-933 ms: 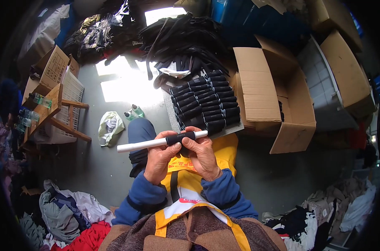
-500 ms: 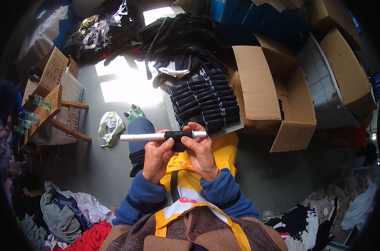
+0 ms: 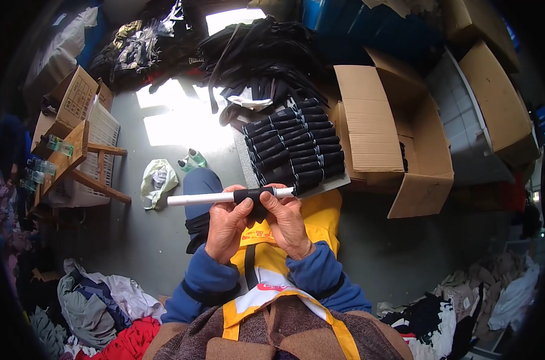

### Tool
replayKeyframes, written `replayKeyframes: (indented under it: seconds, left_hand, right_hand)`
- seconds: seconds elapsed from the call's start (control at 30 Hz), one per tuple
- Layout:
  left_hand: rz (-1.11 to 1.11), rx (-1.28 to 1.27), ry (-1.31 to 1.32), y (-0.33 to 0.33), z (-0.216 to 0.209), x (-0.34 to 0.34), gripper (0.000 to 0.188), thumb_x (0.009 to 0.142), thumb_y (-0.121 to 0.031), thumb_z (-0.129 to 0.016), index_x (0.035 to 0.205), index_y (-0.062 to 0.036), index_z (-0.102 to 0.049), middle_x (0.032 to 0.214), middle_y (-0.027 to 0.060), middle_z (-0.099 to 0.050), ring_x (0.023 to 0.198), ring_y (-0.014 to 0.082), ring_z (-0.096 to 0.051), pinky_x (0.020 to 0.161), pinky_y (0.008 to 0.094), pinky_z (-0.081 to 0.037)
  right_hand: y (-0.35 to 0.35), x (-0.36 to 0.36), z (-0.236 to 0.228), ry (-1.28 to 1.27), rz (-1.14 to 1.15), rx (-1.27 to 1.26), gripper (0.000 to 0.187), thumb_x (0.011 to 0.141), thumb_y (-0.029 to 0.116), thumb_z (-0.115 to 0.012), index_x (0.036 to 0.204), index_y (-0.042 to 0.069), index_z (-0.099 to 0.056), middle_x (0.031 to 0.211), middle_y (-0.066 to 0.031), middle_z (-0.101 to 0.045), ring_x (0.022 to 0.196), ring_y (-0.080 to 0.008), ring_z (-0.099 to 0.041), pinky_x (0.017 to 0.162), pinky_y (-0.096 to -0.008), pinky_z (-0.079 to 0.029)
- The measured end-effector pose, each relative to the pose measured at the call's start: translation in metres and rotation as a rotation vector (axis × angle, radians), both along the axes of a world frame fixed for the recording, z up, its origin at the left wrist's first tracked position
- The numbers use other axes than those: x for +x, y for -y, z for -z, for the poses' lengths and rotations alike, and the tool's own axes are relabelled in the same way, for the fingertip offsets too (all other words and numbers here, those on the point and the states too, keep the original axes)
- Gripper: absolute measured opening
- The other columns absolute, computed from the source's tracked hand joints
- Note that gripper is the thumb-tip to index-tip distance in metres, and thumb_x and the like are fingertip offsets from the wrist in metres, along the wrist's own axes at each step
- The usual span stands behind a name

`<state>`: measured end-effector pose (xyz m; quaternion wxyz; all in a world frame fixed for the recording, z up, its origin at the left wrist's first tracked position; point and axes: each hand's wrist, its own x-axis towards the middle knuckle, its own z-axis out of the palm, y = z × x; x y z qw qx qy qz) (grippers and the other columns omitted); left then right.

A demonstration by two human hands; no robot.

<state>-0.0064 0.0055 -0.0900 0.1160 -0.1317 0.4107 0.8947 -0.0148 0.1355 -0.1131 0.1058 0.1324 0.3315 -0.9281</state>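
Note:
A white tube (image 3: 199,198) lies crosswise in front of me, above my lap. Black fabric (image 3: 254,195) is wrapped around it near its right end, and a loose part hangs below. My left hand (image 3: 224,231) pinches this fabric, its thumb against the roll. Close beside it, my right hand (image 3: 290,227) grips the fabric and the tube, thumb in front and fingers partly hidden behind. Just beyond the hands, rows of rolled black fabric bands (image 3: 293,144) with light blue edges sit on a grey board (image 3: 245,162).
Long black strips (image 3: 263,51) are heaped behind the rolls. An open cardboard box (image 3: 368,120) stands at the right. On the left are a wooden stool (image 3: 80,150), a plastic bag (image 3: 159,183) and small green bottles (image 3: 194,158). Clothes (image 3: 92,306) lie in piles at both lower sides.
The tube has tilted slightly, its left end lower, and shifted a little left. My right fingers have moved down from above the tube. Both hands still hold the fabric.

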Motion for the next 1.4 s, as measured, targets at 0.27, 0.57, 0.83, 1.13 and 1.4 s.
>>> replayKeyframes:
  seconds: [0.27,0.57,0.83,1.13,1.4]
  left_hand:
    - [0.005,0.053,0.101,0.001,0.001,0.000,0.030,0.082,-0.011,-0.067,0.108,-0.0054,-0.051,0.091,0.0036,-0.055,0.077,0.0113,-0.054,0.058,0.0219,-0.044]
    - [-0.036,0.052,0.044,0.002,0.000,0.001,0.030,0.082,-0.011,-0.067,0.107,-0.0063,-0.051,0.092,0.0042,-0.056,0.078,0.0120,-0.054,0.059,0.0224,-0.044]
    - [-0.042,0.027,0.001,0.003,-0.002,0.001,0.029,0.083,-0.011,-0.066,0.107,-0.0063,-0.051,0.092,0.0051,-0.056,0.079,0.0122,-0.055,0.054,0.0209,-0.044]
    - [-0.045,0.026,-0.003,0.003,-0.004,-0.001,0.030,0.082,-0.009,-0.066,0.107,-0.0057,-0.051,0.092,0.0056,-0.056,0.078,0.0127,-0.056,0.055,0.0212,-0.044]
    - [-0.017,0.017,-0.033,0.000,0.002,0.002,0.029,0.084,-0.009,-0.063,0.110,-0.0058,-0.050,0.096,0.0051,-0.058,0.079,0.0129,-0.057,0.053,0.0221,-0.046]
  right_hand:
    - [-0.001,-0.001,-0.021,-0.073,-0.003,0.016,0.029,0.079,-0.002,-0.066,0.106,0.005,-0.056,0.096,-0.0052,-0.059,0.093,-0.0147,-0.057,0.089,-0.0264,-0.047]
    - [-0.003,-0.002,-0.011,-0.032,-0.121,0.014,0.029,0.078,0.001,-0.069,0.104,0.005,-0.057,0.095,-0.0047,-0.059,0.092,-0.0156,-0.057,0.089,-0.0257,-0.046]
    - [-0.001,-0.002,-0.010,-0.015,-0.044,-0.021,0.028,0.079,-0.001,-0.067,0.104,0.004,-0.057,0.094,-0.0055,-0.060,0.086,-0.0144,-0.060,0.078,-0.0243,-0.051]
    - [-0.006,-0.003,-0.006,-0.075,-0.067,-0.011,0.032,0.079,0.004,-0.069,0.108,0.005,-0.056,0.098,-0.0064,-0.059,0.092,-0.0158,-0.057,0.086,-0.0269,-0.048]
    - [-0.005,-0.002,-0.001,0.030,-0.111,-0.028,0.031,0.080,0.004,-0.067,0.109,0.005,-0.055,0.101,-0.0070,-0.058,0.096,-0.0164,-0.057,0.088,-0.0283,-0.048]
